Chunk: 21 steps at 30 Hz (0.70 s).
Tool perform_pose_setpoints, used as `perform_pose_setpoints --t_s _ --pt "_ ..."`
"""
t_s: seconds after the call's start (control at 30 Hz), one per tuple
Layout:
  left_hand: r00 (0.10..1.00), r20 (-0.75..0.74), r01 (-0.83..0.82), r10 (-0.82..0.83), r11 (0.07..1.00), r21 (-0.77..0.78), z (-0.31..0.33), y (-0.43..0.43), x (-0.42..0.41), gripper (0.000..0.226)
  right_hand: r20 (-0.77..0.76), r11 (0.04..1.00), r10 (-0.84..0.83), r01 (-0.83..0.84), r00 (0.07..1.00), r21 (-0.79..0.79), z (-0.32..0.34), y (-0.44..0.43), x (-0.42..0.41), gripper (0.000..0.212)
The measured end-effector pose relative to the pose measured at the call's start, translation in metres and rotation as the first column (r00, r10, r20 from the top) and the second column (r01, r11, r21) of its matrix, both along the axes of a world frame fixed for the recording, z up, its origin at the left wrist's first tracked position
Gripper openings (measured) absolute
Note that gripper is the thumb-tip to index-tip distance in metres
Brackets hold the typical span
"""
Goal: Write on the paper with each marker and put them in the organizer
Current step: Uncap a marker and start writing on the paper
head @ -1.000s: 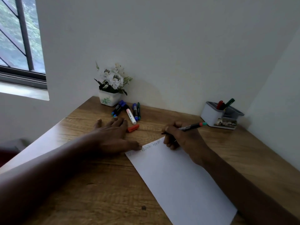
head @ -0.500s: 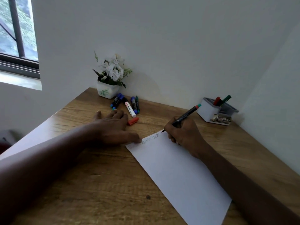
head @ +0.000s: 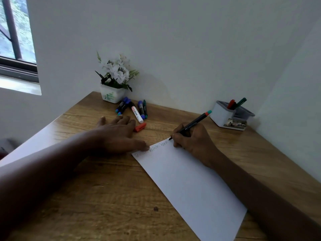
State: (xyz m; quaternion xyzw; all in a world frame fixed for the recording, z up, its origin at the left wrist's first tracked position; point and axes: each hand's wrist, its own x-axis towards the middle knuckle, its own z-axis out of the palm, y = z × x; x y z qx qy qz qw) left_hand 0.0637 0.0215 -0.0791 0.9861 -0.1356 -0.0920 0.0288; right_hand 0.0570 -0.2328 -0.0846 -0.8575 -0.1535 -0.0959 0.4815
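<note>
Head view, looking down across a wooden surface [head: 111,197] set in a corner.

Right hand [head: 192,141] pinched around a thin black marker [head: 192,124] with a teal-and-red end, tip down on the far corner of the paper [head: 191,185]. Left hand [head: 118,134] spread flat, fingers loosely extended, thumb tip pressing the paper's far left corner. A short line of scribbles along the paper's top edge; the rest of the sheet blank.

Loose markers [head: 133,109] in a cluster just beside a white flower pot [head: 112,94] at the back: several blue-capped, one white-bodied, one green. A red cap [head: 139,127] lying apart, close to the left hand's fingers.

White-and-grey organizer [head: 229,114] at the back right, well apart from the paper, with a red and a green marker already standing in it.

Judged from this: early-to-middle of the task. Two markers apparently done and stowed, one in use, roughly five or six waiting by the pot. Left to do: finishing this stroke, capping, placing in the organizer, then repeating for each remaining one.
</note>
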Motion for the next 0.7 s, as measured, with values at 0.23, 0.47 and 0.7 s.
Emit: perform_pose_setpoints --t_s 0.23,0.47,0.7 --pt "1.0 -0.006 0.002 -0.002 1.0 -0.004 0.0001 0.0011 0.0015 0.119 0.034 0.997 -0.063 0.065 0.997 -0.031 0.0003 0.002 0.0002 0.013" --pt "1.0 -0.022 0.003 -0.004 1.0 -0.014 0.0019 0.0016 -0.0001 0.122 0.036 0.995 -0.072 0.074 0.997 -0.06 0.0017 0.0047 -0.0016 0.017" --pt "1.0 -0.015 0.009 -0.009 1.0 -0.006 0.0028 0.0014 -0.0012 0.11 0.064 0.992 -0.115 0.118 0.991 -0.054 0.0011 0.0054 -0.002 0.017"
